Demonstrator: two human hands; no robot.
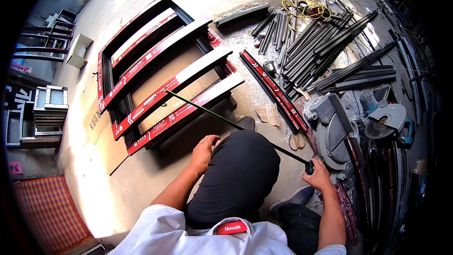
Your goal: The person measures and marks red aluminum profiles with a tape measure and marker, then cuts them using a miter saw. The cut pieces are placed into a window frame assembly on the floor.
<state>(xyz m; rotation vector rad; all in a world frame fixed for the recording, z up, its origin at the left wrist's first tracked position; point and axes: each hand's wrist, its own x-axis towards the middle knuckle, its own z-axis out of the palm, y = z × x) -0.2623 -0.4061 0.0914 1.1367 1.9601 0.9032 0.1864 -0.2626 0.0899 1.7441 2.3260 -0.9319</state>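
My right hand (318, 175) grips a small black tape measure (309, 167) to the right of my knee. Its narrow blade (203, 108) is drawn out across my knee, and its far end meets a bar of the black window frames (155, 106). Those metal frames lie on the floor ahead on the left, overlapping one another, with red and white protective film on their bars. Beside my knee, my left hand (204, 153) is loosely open with bent fingers and holds nothing visible; my leg partly hides its fingertips.
Cardboard (101, 132) lies under the frames. To the right are a long red-filmed profile (273, 87), scissors (297, 140), a mitre saw (332, 130) and a circular saw (382, 120). A heap of dark metal bars (321, 42) and a yellow cable (302, 4) lie beyond.
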